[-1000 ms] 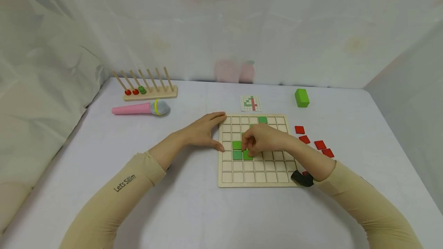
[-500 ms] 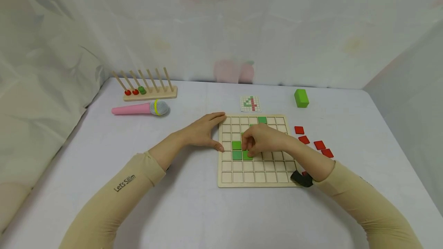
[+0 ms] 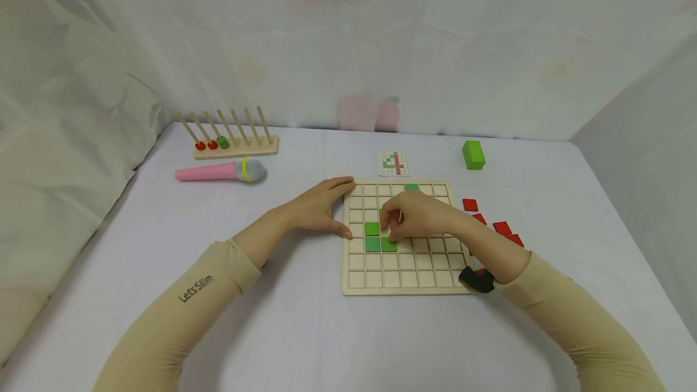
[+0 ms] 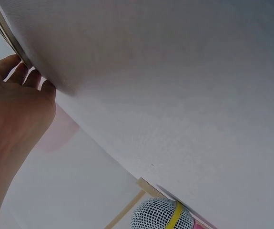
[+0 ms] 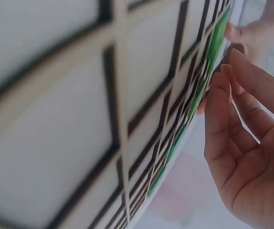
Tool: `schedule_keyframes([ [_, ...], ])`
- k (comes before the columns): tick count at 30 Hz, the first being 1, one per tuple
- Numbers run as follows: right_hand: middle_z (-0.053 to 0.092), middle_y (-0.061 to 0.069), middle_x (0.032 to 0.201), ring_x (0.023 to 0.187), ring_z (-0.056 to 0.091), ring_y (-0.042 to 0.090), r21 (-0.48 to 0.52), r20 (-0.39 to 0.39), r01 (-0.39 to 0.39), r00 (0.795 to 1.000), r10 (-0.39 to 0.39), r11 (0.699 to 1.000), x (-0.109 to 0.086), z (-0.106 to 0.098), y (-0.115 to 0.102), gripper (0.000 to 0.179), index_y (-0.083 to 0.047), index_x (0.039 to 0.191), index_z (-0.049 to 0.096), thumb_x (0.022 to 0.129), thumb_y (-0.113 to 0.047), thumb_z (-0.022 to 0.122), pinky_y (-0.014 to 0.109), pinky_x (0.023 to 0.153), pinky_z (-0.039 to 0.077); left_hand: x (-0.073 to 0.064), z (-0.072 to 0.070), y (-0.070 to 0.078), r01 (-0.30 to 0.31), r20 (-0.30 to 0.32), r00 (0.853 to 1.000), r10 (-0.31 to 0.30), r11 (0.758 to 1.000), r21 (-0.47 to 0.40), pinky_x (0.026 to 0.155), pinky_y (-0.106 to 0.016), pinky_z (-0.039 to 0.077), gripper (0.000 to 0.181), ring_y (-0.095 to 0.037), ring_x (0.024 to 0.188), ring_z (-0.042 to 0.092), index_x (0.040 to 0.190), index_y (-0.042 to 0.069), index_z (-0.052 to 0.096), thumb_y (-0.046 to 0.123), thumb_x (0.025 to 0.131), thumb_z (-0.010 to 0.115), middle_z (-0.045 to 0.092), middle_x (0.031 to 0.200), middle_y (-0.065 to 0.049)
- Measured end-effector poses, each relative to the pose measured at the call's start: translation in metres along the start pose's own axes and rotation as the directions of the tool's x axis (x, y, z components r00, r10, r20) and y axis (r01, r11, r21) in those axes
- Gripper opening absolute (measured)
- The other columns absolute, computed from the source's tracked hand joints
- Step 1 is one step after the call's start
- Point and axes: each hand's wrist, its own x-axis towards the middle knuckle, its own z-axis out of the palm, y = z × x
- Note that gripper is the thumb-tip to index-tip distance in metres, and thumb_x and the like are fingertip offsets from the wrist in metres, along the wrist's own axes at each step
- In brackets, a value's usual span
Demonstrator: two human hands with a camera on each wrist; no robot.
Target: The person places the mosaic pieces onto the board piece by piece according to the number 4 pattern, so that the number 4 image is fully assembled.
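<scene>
A wooden grid board [image 3: 356, 262] lies on the white table with several green square tiles in its cells. My left hand [image 3: 318, 204] rests against the board's left edge, thumb and fingers spread apart; in the left wrist view its fingertips touch the edge. Over the middle of the board is my right hand [image 3: 419, 215], its fingers bent and its thumb near a green tile [image 3: 389, 245]. Nothing shows between these fingertips in the right wrist view, where the right hand [image 5: 251, 157] is just off the grid. It hides part of the tile row.
Several red tiles [image 3: 471, 205] lie right of the board, some partly behind the right forearm. A pattern card [image 3: 393, 163] and a green block [image 3: 474, 155] are beyond it. At the back left are a pink toy microphone [image 3: 209, 172] and a wooden peg rack [image 3: 256, 149].
My right hand has risen slightly, and its thumb has drawn up from the green tile, showing more of it. The left hand and the tiles in view have stayed in place.
</scene>
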Motion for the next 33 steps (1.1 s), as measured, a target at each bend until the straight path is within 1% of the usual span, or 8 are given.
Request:
schedule_keyframes([
  [6,0.066,-0.004,0.081,0.075,0.062,0.012,0.009,-0.047,-0.019,0.999,0.019,1.000,-0.012,-0.016,0.016,0.012,-0.018,0.096,0.073,0.085,-0.015,0.075,0.028,0.072,0.051,0.000,0.000,0.001,-0.002,0.002,1.000,0.002,1.000,0.006,0.127,-0.047,0.022,0.119,-0.030,0.155,0.018,0.158,0.010,0.023,0.063,0.068,0.081,0.017,0.168,-0.005],
  [11,0.067,-0.002,0.086,0.079,0.064,0.013,0.021,-0.080,-0.052,0.995,0.053,0.998,-0.031,-0.030,0.030,0.014,-0.017,0.102,0.073,0.088,-0.017,0.071,0.030,0.075,0.052,0.000,0.000,0.001,-0.004,0.002,1.000,0.004,1.000,0.013,0.127,-0.048,0.022,0.119,-0.031,0.155,0.018,0.158,0.010,0.023,0.063,0.069,0.081,0.017,0.168,-0.006],
  [14,0.067,0.000,0.088,0.082,0.064,0.015,0.026,-0.093,-0.081,0.992,0.083,0.996,-0.044,-0.037,0.039,0.015,-0.017,0.104,0.072,0.090,-0.019,0.071,0.029,0.073,0.051,0.000,-0.001,0.001,-0.003,0.002,1.000,0.003,1.000,0.010,0.127,-0.047,0.021,0.118,-0.031,0.155,0.018,0.158,0.009,0.023,0.062,0.069,0.081,0.017,0.167,-0.006],
  [16,0.066,0.002,0.089,0.081,0.062,0.016,0.035,-0.100,-0.110,0.989,0.113,0.993,-0.054,-0.040,0.044,0.015,-0.016,0.105,0.071,0.090,-0.019,0.071,0.028,0.068,0.051,0.000,-0.001,0.001,-0.001,0.003,1.000,0.001,1.000,0.014,0.127,-0.047,0.021,0.118,-0.030,0.155,0.018,0.158,0.009,0.023,0.062,0.070,0.081,0.018,0.167,-0.006],
  [20,0.065,0.001,0.087,0.079,0.059,0.015,0.042,-0.128,-0.150,0.980,0.154,0.988,-0.073,-0.043,0.058,0.016,-0.015,0.105,0.071,0.089,-0.019,0.073,0.024,0.065,0.049,-0.001,-0.002,0.002,-0.002,0.001,1.000,0.002,1.000,0.018,0.127,-0.047,0.021,0.118,-0.030,0.155,0.018,0.158,0.009,0.023,0.062,0.070,0.081,0.018,0.167,-0.006],
  [25,0.065,-0.002,0.086,0.077,0.059,0.009,0.036,-0.165,-0.188,0.968,0.192,0.981,-0.096,-0.044,0.078,0.018,-0.017,0.105,0.071,0.088,-0.020,0.075,0.021,0.066,0.049,-0.002,-0.002,0.001,0.008,0.004,1.000,-0.008,1.000,0.010,0.127,-0.048,0.021,0.118,-0.030,0.155,0.018,0.158,0.010,0.022,0.062,0.070,0.081,0.017,0.168,-0.005],
  [28,0.066,-0.003,0.086,0.079,0.058,0.007,0.029,-0.180,-0.213,0.960,0.215,0.977,-0.112,-0.044,0.088,0.019,-0.019,0.105,0.072,0.087,-0.024,0.076,0.021,0.067,0.049,-0.002,-0.002,0.001,0.011,0.007,1.000,-0.011,1.000,0.010,0.127,-0.048,0.021,0.118,-0.030,0.155,0.018,0.158,0.010,0.022,0.062,0.070,0.081,0.017,0.168,-0.005],
  [33,0.062,-0.003,0.086,0.078,0.058,0.006,0.043,-0.179,-0.233,0.955,0.237,0.972,-0.138,-0.042,0.104,0.019,-0.022,0.104,0.071,0.087,-0.025,0.076,0.020,0.067,0.050,-0.001,-0.002,0.001,0.001,0.004,1.000,-0.001,1.000,0.019,0.127,-0.048,0.022,0.118,-0.030,0.155,0.018,0.158,0.010,0.023,0.063,0.070,0.080,0.017,0.168,-0.005],
])
